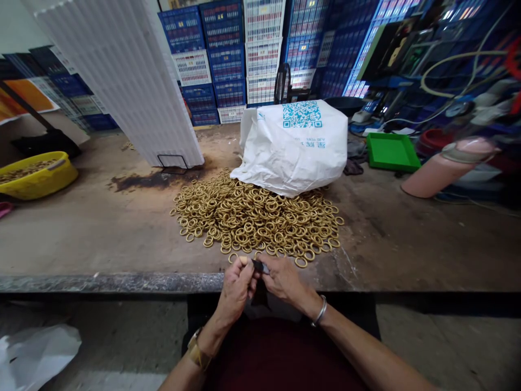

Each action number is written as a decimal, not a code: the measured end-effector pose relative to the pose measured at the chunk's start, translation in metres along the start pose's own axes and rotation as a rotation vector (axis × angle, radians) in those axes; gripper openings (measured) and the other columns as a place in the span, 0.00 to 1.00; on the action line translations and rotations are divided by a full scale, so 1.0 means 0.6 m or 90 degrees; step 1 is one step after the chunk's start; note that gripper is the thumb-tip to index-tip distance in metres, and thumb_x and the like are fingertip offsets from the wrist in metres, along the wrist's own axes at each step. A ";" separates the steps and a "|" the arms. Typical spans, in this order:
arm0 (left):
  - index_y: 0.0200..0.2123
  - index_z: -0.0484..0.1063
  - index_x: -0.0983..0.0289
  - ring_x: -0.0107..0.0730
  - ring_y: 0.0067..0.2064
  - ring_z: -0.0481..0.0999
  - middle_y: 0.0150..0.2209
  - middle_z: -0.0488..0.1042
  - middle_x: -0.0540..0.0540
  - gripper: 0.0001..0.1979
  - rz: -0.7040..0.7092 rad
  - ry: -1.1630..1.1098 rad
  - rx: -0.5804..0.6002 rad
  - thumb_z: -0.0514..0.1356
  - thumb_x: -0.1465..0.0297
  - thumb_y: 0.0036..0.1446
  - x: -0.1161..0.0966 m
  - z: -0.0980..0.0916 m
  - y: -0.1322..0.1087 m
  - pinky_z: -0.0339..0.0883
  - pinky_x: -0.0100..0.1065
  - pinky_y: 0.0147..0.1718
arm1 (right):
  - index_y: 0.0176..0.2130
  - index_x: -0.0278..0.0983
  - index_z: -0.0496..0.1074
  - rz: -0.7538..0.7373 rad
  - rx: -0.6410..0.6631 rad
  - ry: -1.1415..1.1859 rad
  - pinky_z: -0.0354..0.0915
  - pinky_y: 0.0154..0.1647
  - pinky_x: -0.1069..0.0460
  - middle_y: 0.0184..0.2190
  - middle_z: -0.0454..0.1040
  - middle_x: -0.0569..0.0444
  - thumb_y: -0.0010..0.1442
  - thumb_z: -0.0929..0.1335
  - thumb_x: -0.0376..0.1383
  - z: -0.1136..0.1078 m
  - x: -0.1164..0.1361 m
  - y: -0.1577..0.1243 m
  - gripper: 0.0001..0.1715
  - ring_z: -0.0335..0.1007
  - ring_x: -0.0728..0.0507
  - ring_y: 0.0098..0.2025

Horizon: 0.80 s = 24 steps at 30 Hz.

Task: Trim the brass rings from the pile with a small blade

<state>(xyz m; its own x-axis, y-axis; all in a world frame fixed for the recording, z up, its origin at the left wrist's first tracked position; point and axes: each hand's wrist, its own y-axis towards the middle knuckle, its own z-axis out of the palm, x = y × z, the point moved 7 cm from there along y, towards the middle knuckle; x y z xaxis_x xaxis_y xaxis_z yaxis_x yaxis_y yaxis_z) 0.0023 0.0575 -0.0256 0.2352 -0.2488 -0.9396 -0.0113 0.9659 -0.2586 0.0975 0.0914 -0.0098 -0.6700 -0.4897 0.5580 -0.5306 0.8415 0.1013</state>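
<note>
A heap of brass rings [256,217] lies on the worn brown workbench [101,233], spilling from a white sack [295,146] with a blue QR code. My left hand [236,288] and my right hand [285,279] meet at the bench's near edge, just in front of the heap. Both are closed in a pinch on a small dark piece [259,266] held between them. A ring appears to sit at my left fingertips, but it is too small to be sure. A watch is on my left wrist, a metal bangle on my right.
A yellow tub [38,174] of rings sits at far left. A white corrugated panel [122,81] leans behind the heap. At right are a green tray [391,152] and a pink cylinder [443,168]. Blue and white crates [244,54] are stacked behind.
</note>
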 end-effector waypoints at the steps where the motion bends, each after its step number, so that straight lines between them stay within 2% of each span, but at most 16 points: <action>1: 0.27 0.61 0.64 0.17 0.15 0.55 0.20 0.63 0.45 0.17 0.001 0.008 -0.003 0.54 0.55 0.51 0.000 -0.001 0.000 0.50 0.22 0.13 | 0.30 0.37 0.66 0.006 0.004 -0.006 0.48 0.26 0.56 0.24 0.69 0.55 0.48 0.60 0.27 -0.001 0.000 0.001 0.09 0.60 0.50 0.24; 6: 0.26 0.60 0.64 0.17 0.15 0.54 0.19 0.62 0.44 0.15 0.017 0.033 -0.008 0.54 0.57 0.53 -0.002 -0.004 0.001 0.49 0.22 0.13 | 0.30 0.36 0.67 0.030 0.048 -0.016 0.47 0.25 0.56 0.24 0.70 0.55 0.49 0.60 0.28 -0.004 0.004 0.004 0.09 0.60 0.50 0.24; 10: 0.25 0.61 0.64 0.17 0.15 0.55 0.17 0.60 0.44 0.15 0.016 0.028 0.021 0.53 0.58 0.54 0.001 -0.004 -0.008 0.49 0.22 0.13 | 0.30 0.37 0.67 0.032 0.107 -0.011 0.46 0.24 0.56 0.23 0.70 0.56 0.52 0.60 0.30 0.005 0.005 0.000 0.08 0.60 0.50 0.23; 13: 0.25 0.61 0.64 0.17 0.15 0.56 0.18 0.61 0.44 0.14 -0.010 -0.025 0.060 0.53 0.59 0.55 -0.002 0.003 -0.030 0.49 0.22 0.13 | 0.33 0.37 0.68 0.059 0.092 -0.048 0.47 0.24 0.56 0.24 0.71 0.55 0.52 0.60 0.30 0.003 -0.012 -0.003 0.10 0.62 0.50 0.24; 17: 0.27 0.62 0.64 0.17 0.16 0.57 0.22 0.66 0.47 0.11 -0.032 -0.170 0.109 0.55 0.62 0.54 -0.017 0.010 -0.052 0.50 0.22 0.12 | 0.35 0.36 0.68 0.139 0.028 -0.116 0.48 0.26 0.55 0.26 0.73 0.53 0.54 0.59 0.31 -0.012 -0.047 -0.003 0.10 0.66 0.48 0.27; 20: 0.25 0.61 0.65 0.16 0.18 0.59 0.29 0.70 0.52 0.11 -0.054 -0.262 0.048 0.56 0.64 0.54 -0.014 -0.011 -0.044 0.50 0.22 0.13 | 0.36 0.37 0.67 0.161 -0.007 -0.135 0.49 0.27 0.55 0.27 0.73 0.53 0.58 0.59 0.35 -0.017 -0.048 0.002 0.10 0.67 0.48 0.28; 24: 0.27 0.63 0.66 0.19 0.21 0.62 0.30 0.71 0.54 0.09 -0.081 -0.330 -0.006 0.58 0.66 0.52 0.002 -0.035 -0.027 0.52 0.22 0.15 | 0.40 0.37 0.64 0.185 0.015 -0.169 0.52 0.28 0.55 0.30 0.74 0.51 0.59 0.60 0.41 -0.008 -0.030 0.012 0.12 0.70 0.45 0.32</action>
<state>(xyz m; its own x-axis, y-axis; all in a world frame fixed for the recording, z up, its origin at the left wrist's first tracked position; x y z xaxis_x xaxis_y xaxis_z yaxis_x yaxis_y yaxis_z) -0.0175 0.0399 -0.0269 0.6843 -0.2942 -0.6672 0.0412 0.9292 -0.3674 0.1082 0.1075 -0.0152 -0.9035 -0.2756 0.3283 -0.3080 0.9501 -0.0499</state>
